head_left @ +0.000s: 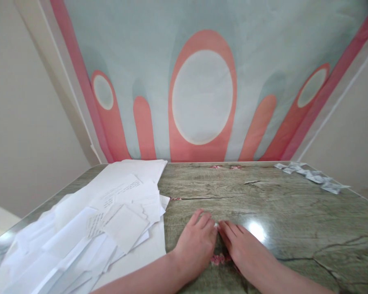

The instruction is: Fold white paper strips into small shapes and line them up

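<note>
My left hand (199, 241) and my right hand (240, 245) meet low over the wood-patterned table. Between their fingertips shows a tiny white bit of paper (216, 225), mostly hidden by the fingers. The left hand's thumb side is curled in against it, with the other fingers bent. On the right hand the fingers lie pressed together, their tips at the same bit. To the left of my hands, a heap of loose white papers (125, 228), some with printed lines, rests on larger white sheets (155, 249).
Several small folded paper pieces (314, 176) lie in a row at the table's far right. The wood-grain tabletop (202, 183) reflects a bright light spot. Behind it rises a wall covering (257, 49) with coral and pale shapes.
</note>
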`<state>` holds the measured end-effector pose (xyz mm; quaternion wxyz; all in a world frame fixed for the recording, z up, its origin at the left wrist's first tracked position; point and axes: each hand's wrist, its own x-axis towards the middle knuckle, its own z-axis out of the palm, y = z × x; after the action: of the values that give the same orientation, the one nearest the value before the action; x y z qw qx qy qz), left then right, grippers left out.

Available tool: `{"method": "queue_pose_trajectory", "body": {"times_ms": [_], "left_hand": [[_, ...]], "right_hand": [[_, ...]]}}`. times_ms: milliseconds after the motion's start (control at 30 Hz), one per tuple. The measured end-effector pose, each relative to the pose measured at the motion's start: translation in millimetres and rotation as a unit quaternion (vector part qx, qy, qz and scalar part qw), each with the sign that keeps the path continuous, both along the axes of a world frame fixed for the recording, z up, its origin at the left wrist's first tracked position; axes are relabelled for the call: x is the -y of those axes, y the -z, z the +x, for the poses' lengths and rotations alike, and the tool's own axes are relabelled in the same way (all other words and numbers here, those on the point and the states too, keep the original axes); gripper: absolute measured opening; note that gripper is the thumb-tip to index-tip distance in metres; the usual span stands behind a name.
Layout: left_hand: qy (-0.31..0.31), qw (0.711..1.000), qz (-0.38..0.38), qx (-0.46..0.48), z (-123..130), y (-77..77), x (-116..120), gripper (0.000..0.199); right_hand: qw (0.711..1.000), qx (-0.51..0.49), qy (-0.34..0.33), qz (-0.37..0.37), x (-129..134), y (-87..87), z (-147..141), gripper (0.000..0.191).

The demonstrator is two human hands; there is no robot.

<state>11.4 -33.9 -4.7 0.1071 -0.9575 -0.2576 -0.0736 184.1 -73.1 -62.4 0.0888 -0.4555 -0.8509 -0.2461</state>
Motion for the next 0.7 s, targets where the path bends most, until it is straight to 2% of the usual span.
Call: {"method": "queue_pose_trajectory", "body": {"times_ms": [167, 333, 467, 600, 700], "left_hand": [[0.013, 0.999, 0.030, -0.027, 3, 3.1, 4, 0.036], [0.029, 0.998, 0.042, -0.040, 7, 4.0, 4, 0.035], [0.021, 0.998, 0.046, -0.026, 8, 4.9, 4, 0.037], [0.005, 1.000, 0.011, -0.003, 7, 3.0, 3, 0.032], [-0.019, 0.998, -0.049, 0.034, 3, 2.6, 0, 0.020]], "right_hand": [[1.000, -0.009, 0.005, 0.004, -3, -2.2, 0, 0.032], [0.999, -0.022, 0.000, -0.036, -7, -6.4, 2, 0.023], [0.998, -0.039, -0.007, -0.052, -8, -8.8, 7, 0.025], [0.997, -0.051, -0.026, -0.054, -9, -13.7, 13, 0.027], [0.994, -0.065, -0.043, -0.077, -13, -17.7, 18, 0.019]]}}
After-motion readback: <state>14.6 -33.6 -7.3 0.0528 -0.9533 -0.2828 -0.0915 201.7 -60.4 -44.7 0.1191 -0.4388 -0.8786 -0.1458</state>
